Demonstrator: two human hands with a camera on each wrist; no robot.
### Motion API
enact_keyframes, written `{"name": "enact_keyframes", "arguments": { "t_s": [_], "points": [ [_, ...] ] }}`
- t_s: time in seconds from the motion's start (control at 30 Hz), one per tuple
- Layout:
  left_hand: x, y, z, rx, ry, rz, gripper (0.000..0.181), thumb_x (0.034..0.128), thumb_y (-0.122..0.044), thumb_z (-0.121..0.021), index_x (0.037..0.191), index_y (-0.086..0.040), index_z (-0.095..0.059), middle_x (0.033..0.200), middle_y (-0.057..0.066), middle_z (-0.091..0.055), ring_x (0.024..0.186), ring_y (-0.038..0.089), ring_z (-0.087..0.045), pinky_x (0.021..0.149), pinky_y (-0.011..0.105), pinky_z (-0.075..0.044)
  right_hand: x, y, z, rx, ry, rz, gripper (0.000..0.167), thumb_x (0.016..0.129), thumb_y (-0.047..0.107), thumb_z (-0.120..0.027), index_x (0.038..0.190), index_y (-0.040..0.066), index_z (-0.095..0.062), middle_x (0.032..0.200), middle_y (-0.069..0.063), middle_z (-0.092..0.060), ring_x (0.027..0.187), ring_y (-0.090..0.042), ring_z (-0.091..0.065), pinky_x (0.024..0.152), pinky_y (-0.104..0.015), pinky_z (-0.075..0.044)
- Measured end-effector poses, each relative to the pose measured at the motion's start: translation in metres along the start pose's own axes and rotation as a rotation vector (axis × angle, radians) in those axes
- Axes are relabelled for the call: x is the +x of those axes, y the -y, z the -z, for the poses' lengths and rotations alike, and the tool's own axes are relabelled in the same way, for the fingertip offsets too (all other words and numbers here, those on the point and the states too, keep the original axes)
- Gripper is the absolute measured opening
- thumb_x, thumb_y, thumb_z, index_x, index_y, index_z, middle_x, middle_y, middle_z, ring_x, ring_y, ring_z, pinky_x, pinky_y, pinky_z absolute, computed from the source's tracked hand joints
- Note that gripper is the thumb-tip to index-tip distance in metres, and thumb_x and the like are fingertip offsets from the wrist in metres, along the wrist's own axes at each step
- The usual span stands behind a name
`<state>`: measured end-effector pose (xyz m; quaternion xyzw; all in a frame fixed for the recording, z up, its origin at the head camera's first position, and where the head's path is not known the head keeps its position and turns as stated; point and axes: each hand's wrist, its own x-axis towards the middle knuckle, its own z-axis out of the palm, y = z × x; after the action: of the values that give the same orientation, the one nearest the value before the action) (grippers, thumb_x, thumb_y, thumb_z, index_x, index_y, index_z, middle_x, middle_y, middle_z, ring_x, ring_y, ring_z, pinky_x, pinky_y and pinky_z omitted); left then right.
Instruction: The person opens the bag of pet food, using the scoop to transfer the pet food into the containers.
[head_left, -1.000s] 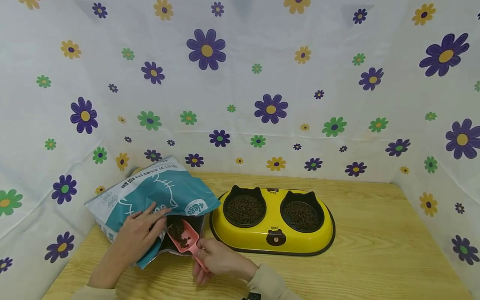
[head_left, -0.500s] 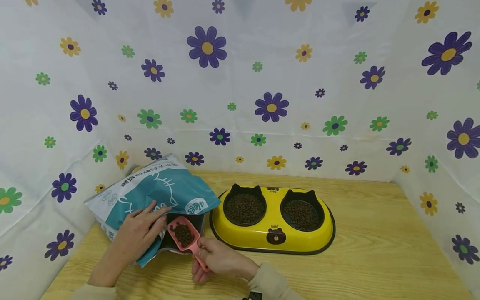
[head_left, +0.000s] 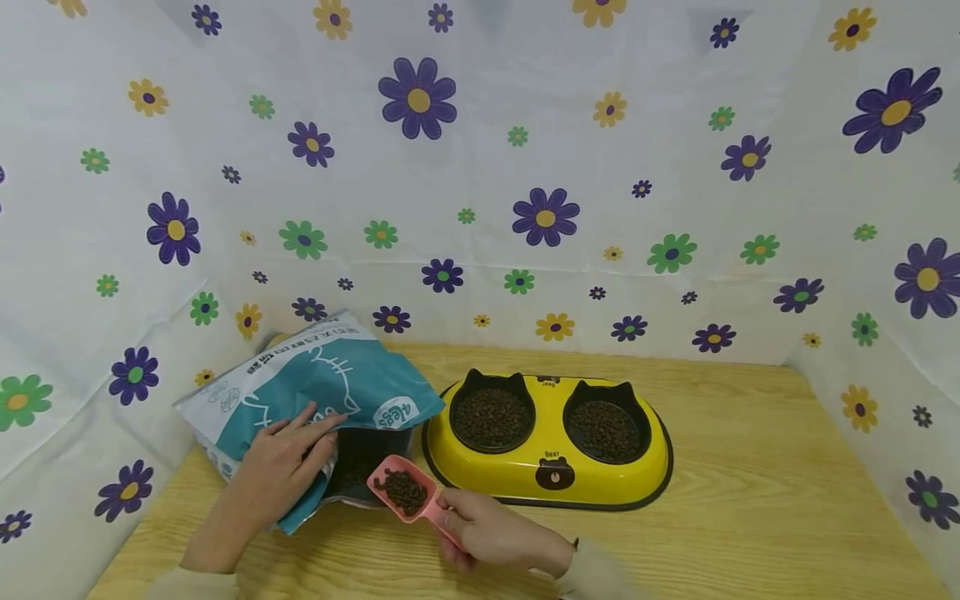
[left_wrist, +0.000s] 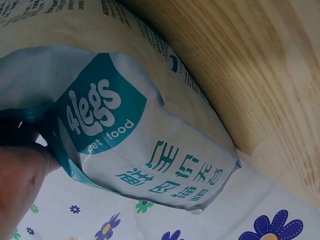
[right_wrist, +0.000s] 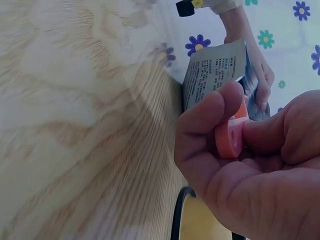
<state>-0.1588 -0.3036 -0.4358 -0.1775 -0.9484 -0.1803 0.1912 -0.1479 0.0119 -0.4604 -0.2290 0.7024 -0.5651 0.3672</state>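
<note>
A teal and white pet food bag (head_left: 300,375) lies on its side at the left in the head view, its dark mouth facing the front right. My left hand (head_left: 277,471) holds the bag at the edge of its mouth; some of its fingers lie across the teal front. Just outside the opening is a pink scoop (head_left: 423,496) with brown kibble (head_left: 403,492) in it. My right hand (head_left: 495,529) grips the scoop by its handle, whose end (right_wrist: 230,140) shows between thumb and fingers in the right wrist view. The bag's printed side (left_wrist: 190,170) fills much of the left wrist view.
Right of the bag stands a yellow double feeder (head_left: 555,483) with two black cat-eared bowls. Kibble lies in the left bowl (head_left: 468,387) and the right bowl (head_left: 633,408). A flower-print cloth (head_left: 480,167) surrounds the wooden table (head_left: 750,500).
My right hand has levelled the scoop and drawn it out of the bag's mouth, rightward and a little toward me, with kibble in it. The left hand stays on the bag.
</note>
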Motion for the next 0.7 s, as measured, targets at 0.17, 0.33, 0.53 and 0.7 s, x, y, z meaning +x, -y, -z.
{"name": "enact_keyframes", "arguments": {
  "t_s": [0.17, 0.33, 0.53, 0.7],
  "points": [
    [-0.002, 0.001, 0.000, 0.000, -0.007, 0.002, 0.032, 0.1042, -0.020, -0.059, 0.133, -0.014, -0.071, 0.131, 0.012, -0.072, 0.130, 0.045, -0.061, 0.098, 0.068, -0.047, -0.018, -0.007, 0.012, -0.020, -0.002, 0.003, 0.024, 0.112, 0.015, -0.038, 0.112, 0.001, -0.058, 0.071, -0.001, -0.059, 0.058, -0.011, -0.050, 0.056, -0.020, -0.047],
    [-0.001, 0.000, -0.003, -0.013, -0.002, -0.001, 0.032, 0.1040, -0.020, -0.059, 0.133, -0.014, -0.071, 0.131, 0.012, -0.072, 0.130, 0.045, -0.060, 0.098, 0.068, -0.047, -0.039, -0.018, 0.027, -0.018, -0.020, 0.004, 0.027, 0.112, 0.017, -0.037, 0.109, -0.002, -0.057, 0.073, -0.001, -0.058, 0.059, -0.010, -0.051, 0.057, -0.019, -0.046],
    [-0.001, -0.001, -0.003, -0.029, 0.002, 0.005, 0.032, 0.1040, -0.020, -0.059, 0.133, -0.015, -0.071, 0.131, 0.012, -0.072, 0.130, 0.045, -0.060, 0.098, 0.068, -0.047, -0.067, -0.032, 0.045, 0.008, -0.065, -0.014, 0.027, 0.112, 0.016, -0.037, 0.110, -0.003, -0.055, 0.075, -0.003, -0.058, 0.061, -0.010, -0.051, 0.055, -0.019, -0.046],
    [-0.001, 0.000, -0.001, -0.027, -0.003, 0.005, 0.031, 0.1039, -0.020, -0.059, 0.133, -0.015, -0.071, 0.131, 0.011, -0.072, 0.130, 0.045, -0.060, 0.098, 0.068, -0.047, -0.086, -0.039, 0.056, 0.043, -0.096, -0.022, 0.030, 0.113, 0.020, -0.036, 0.110, -0.005, -0.053, 0.077, -0.004, -0.057, 0.061, -0.011, -0.051, 0.056, -0.020, -0.046]
  ]
}}
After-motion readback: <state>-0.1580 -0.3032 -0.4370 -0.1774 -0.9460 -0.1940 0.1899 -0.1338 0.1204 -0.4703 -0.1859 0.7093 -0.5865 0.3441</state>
